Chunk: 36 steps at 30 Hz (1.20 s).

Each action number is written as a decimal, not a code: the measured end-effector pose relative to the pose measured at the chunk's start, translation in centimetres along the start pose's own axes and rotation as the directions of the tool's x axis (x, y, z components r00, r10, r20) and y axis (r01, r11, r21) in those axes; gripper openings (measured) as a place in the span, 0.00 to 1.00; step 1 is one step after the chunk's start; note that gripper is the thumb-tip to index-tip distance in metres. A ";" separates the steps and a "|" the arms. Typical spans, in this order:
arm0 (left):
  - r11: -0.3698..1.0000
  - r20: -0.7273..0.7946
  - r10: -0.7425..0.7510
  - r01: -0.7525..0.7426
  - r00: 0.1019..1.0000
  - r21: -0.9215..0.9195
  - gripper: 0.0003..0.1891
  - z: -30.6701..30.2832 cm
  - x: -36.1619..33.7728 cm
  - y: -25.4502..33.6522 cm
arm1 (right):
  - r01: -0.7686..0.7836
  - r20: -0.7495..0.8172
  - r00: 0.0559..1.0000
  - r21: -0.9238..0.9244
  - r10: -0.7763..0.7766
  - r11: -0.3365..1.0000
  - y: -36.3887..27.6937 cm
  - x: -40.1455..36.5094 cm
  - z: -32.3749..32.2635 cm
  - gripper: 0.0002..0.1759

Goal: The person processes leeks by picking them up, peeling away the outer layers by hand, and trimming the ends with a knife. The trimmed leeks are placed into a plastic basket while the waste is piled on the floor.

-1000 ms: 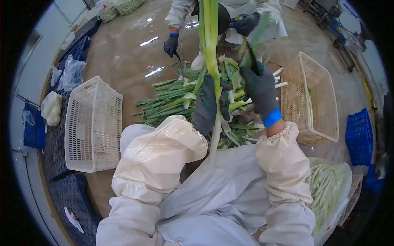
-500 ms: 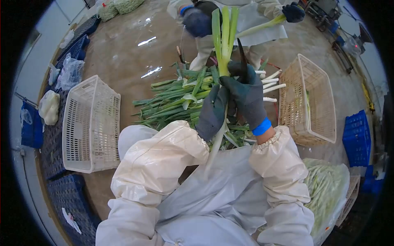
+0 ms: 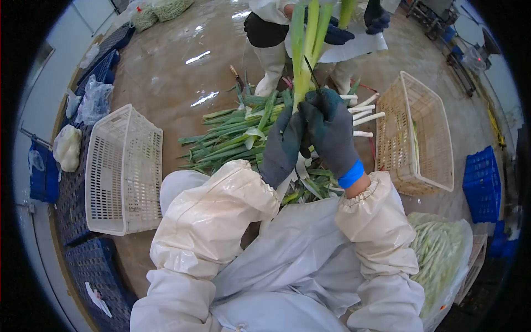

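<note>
A leek stands nearly upright in front of me, its green leaves pointing up and its pale lower end hanging below my gloves. My left hand, in a dark grey glove, is closed around it. Against it sits my right hand, fingers curled round a knife whose dark, narrow blade sticks up beside the leaves. The knife's handle is hidden in the glove. Below both hands lies a pile of leeks, green tops to the left and white ends to the right.
White plastic crates stand left and right. A clear bag of long green vegetables lies by my right arm. Across the pile, a co-worker in dark gloves holds another leek. Blue pallets line the left wall.
My right hand has turned, and the knife blade now leans left, close to the leek's leaves. Less of the pale lower end shows. The co-worker's hands have come closer together.
</note>
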<state>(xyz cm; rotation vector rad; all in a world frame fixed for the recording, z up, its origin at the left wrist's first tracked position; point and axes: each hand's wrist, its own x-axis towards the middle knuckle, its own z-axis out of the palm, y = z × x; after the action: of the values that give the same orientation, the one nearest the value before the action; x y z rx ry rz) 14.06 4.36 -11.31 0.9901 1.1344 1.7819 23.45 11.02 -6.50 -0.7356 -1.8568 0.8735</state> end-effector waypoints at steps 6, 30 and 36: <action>0.914 0.007 -0.291 0.280 0.957 -0.292 0.22 -0.5 0.3 2.8 | -0.155 -0.107 0.977 0.251 0.187 0.955 -0.4 -0.4 0.6 0.05; 0.975 -0.121 -0.175 0.155 0.977 -0.160 0.13 0.5 0.4 3.1 | -0.250 -0.110 0.946 0.351 0.305 0.902 0.4 2.1 -1.9 0.10; 0.935 -0.170 -0.060 0.115 0.984 0.335 0.13 0.3 0.0 0.6 | -0.165 -0.076 0.980 0.207 0.184 0.964 -1.6 1.4 -0.7 0.14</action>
<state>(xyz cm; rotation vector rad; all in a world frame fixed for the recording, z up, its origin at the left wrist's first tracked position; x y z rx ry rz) 14.17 4.23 -10.66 0.9911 1.6062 1.6446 23.37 11.40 -4.28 -0.8081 -1.6106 1.1015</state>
